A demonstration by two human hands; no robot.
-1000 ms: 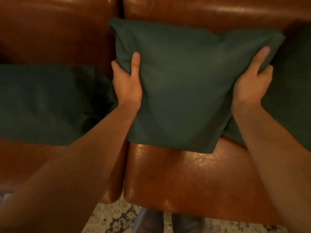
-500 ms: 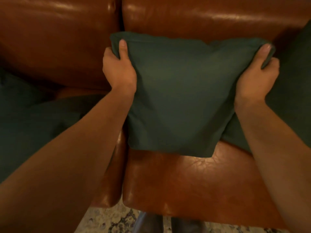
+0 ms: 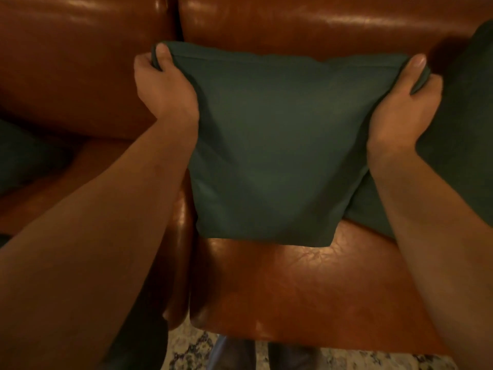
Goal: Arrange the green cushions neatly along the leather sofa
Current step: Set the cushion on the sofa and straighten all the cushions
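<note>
Hands, left and right, each grip clenched on cushion atop sofa.

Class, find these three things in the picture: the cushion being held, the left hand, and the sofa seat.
Held cushion (image 3: 280, 145): head view, middle of its front face.
Left hand (image 3: 166, 89): head view, back of the hand.
Sofa seat (image 3: 306, 289): head view, bare leather in front of the cushion.

The middle cushion stood on the sofa seat against the backrest, between the left cushion and the right cushion.
</note>
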